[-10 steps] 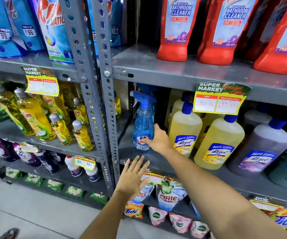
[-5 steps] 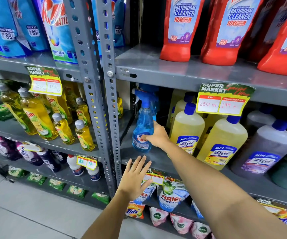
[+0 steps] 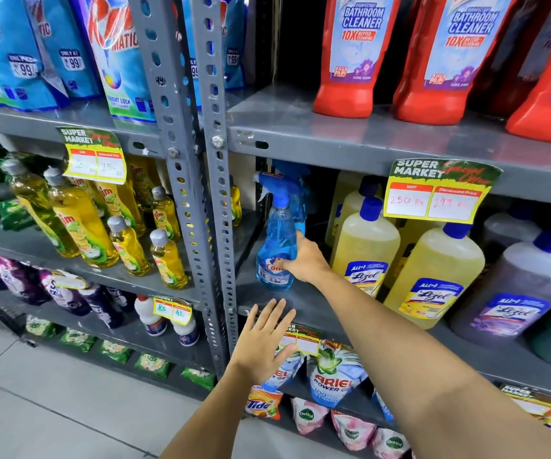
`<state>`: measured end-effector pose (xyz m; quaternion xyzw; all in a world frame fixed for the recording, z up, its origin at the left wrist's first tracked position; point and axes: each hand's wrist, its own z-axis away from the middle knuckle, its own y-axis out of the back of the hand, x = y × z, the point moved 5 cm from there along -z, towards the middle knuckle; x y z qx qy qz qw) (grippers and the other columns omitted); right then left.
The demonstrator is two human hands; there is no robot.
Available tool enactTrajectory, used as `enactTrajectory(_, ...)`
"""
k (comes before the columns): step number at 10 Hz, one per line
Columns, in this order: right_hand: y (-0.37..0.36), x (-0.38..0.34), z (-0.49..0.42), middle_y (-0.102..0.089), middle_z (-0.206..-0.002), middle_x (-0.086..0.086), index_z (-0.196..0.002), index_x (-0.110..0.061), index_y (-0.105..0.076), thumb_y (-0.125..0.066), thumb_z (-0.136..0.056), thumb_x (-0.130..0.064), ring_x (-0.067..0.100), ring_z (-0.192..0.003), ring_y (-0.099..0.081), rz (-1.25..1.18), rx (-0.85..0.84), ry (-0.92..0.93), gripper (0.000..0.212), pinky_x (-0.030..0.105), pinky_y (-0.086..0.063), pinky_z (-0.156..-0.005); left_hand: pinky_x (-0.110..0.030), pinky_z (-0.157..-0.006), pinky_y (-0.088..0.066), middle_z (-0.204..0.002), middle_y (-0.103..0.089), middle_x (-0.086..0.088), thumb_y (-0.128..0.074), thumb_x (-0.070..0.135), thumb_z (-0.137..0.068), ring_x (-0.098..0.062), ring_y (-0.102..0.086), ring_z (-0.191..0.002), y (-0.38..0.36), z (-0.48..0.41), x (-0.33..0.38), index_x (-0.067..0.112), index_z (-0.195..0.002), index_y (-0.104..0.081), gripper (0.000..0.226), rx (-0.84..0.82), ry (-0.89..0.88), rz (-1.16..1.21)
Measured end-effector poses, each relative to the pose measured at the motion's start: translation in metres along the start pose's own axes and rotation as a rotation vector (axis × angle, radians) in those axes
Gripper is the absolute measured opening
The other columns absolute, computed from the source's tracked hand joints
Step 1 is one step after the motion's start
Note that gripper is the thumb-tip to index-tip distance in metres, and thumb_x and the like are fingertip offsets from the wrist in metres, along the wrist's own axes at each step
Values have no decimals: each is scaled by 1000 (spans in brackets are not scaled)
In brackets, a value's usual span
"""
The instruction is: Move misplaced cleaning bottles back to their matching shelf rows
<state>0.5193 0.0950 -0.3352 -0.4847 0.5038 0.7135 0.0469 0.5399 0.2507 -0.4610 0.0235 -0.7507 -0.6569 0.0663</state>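
At the left end of the middle shelf [image 3: 304, 303], close beside the perforated grey upright [image 3: 216, 226], a blue spray bottle [image 3: 275, 246] stands upright with its trigger head pointing left. The right hand [image 3: 305, 260] is wrapped around the bottle's lower body from the right side, thumb across the label at the front and the other fingers behind the bottle, so the grasp is closed on it. A second blue trigger bottle shows partly just behind it.

Just to the right of that hand stand yellow Lizol bottles [image 3: 365, 250] with blue caps, one in front of another, and further right along the same shelf a grey-lilac Lizol bottle [image 3: 516, 289]. A yellow-and-green price tag [image 3: 438, 190] hangs from the front edge of the shelf above them.

Below the middle shelf's front edge the left hand [image 3: 266, 342] hovers flat with its fingers spread, holding nothing, in front of the detergent pouches [image 3: 330, 376] on the lower shelf.

On the top shelf [image 3: 350, 134] of this bay stand red bathroom cleaner bottles [image 3: 350, 58]. Left of the upright, the neighbouring bay carries blue detergent packs [image 3: 25, 61] on top and yellow dish-liquid bottles [image 3: 82, 226] on its middle level.
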Motion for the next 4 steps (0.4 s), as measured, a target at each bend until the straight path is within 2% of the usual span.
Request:
enactTrajectory(2,-1,1,0,-63,-131,8,-132,-17,-43,-82,-75,-20,27,-121,-60,-13,-19,-2,69,43,-50,-102,-48,-118,-5,-160,-17,-6,-8,62,-97,-23,-10,-147,3,0,2,23,-153,-18,70,-4,8,1)
enactTrajectory(3,3,-1,9,-63,-130,8,-136,-20,-35,-83,-73,-26,26,-119,-61,-16,-33,0,80,43,-51,-100,-47,-114,-6,-159,-23,-8,-12,63,-98,-25,-17,-146,4,0,0,21,-152,-23,70,-7,-26,-30)
enactTrajectory(4,10,1,29,-65,-125,3,-144,-24,-28,-83,-73,-35,19,-112,-65,-136,116,60,90,40,-56,-93,-49,-114,-11,-157,-25,-9,-14,64,-98,-27,-22,-144,1,-3,-2,19,-152,-25,71,-7,-54,-59)
